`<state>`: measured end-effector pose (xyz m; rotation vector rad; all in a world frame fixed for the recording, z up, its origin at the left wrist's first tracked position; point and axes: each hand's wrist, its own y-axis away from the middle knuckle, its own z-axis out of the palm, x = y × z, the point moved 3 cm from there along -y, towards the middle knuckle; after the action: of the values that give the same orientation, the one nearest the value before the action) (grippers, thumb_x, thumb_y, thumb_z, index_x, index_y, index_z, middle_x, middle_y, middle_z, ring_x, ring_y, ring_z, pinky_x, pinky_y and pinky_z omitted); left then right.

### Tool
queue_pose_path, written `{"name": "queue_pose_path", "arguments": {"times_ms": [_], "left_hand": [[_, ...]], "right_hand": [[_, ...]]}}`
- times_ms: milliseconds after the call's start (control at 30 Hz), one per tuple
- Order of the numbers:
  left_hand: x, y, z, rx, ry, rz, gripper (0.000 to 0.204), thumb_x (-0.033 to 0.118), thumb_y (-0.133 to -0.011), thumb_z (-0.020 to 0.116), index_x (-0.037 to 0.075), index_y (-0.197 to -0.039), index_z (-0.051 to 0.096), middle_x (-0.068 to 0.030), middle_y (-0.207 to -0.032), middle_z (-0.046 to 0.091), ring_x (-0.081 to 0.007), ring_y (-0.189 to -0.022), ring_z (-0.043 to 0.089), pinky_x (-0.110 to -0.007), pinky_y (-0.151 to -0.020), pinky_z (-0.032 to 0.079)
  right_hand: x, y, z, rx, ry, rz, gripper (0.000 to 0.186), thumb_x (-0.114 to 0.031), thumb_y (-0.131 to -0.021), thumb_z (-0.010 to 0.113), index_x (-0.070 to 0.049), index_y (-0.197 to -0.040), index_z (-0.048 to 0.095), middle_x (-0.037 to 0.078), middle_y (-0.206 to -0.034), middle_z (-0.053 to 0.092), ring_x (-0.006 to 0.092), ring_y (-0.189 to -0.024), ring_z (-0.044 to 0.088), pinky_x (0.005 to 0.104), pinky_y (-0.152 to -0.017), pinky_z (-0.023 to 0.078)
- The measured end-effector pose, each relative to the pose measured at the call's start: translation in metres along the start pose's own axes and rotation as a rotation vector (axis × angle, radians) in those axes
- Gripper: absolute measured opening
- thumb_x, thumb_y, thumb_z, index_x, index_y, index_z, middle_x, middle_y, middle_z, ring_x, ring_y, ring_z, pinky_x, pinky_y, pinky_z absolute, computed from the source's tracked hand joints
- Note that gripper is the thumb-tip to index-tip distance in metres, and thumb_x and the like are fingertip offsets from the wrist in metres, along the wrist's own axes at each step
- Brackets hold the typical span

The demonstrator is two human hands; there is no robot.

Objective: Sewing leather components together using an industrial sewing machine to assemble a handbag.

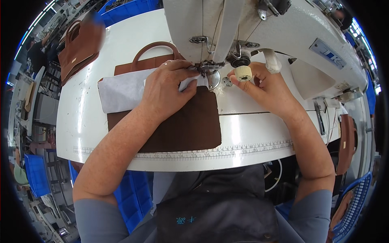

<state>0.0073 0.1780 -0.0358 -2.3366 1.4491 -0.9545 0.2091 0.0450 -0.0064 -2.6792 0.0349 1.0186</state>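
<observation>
A brown bag piece point(174, 131) with a looped handle point(150, 49) lies flat on the white table, just left of the sewing machine's needle. Across it runs a white lining point(121, 95), folded over the brown material. My left hand point(167, 87) pinches the lining's edge close beside the presser foot point(208, 67), with a ring on one finger. To the right of the needle, my right hand point(269, 87) is partly behind a cream knob point(243, 73). Its fingers are curled and thumb and forefinger come together; whatever they may hold is too small to tell.
The white sewing machine point(300, 36) arches over the work. A finished-looking brown handbag point(83, 50) stands at the far left, beside a blue bin point(129, 11). A ruler strip point(194, 156) follows the table's front edge. Tweezers point(319, 117) and a blue basket point(358, 202) are on the right.
</observation>
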Motion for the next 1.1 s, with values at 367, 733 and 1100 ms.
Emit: {"name": "queue_pose_path", "arguments": {"times_ms": [367,733,1100], "left_hand": [[0.001,-0.001,-0.001,0.006,0.007,0.010,0.020,0.010,-0.079,0.073,0.008,-0.098,0.080,-0.0098,-0.111,0.073,-0.0291,-0.100,0.070,-0.038,-0.087,0.059],[0.000,0.001,0.000,-0.011,0.004,-0.001,0.020,0.010,-0.079,0.074,0.008,-0.098,0.080,-0.0103,-0.111,0.073,-0.0297,-0.099,0.070,-0.038,-0.085,0.059],[0.001,0.002,-0.001,-0.007,0.000,0.027,0.020,0.010,-0.079,0.074,0.008,-0.099,0.080,-0.0099,-0.113,0.073,-0.0286,-0.098,0.070,-0.037,-0.084,0.059]], "right_hand": [[0.010,-0.014,0.023,0.200,-0.514,-0.131,0.041,-0.039,-0.110,0.048,-0.003,-0.094,0.058,0.001,-0.078,0.059,0.0108,-0.071,0.052,0.0260,-0.071,0.046],[0.018,-0.019,0.029,0.259,-0.654,-0.072,0.030,-0.027,-0.109,0.053,0.001,-0.102,0.059,0.005,-0.082,0.062,0.0121,-0.071,0.054,0.0270,-0.067,0.046],[0.019,-0.018,0.029,0.249,-0.642,-0.070,0.035,-0.034,-0.108,0.056,0.000,-0.100,0.062,0.004,-0.084,0.064,0.0115,-0.072,0.055,0.0271,-0.069,0.047]]}}
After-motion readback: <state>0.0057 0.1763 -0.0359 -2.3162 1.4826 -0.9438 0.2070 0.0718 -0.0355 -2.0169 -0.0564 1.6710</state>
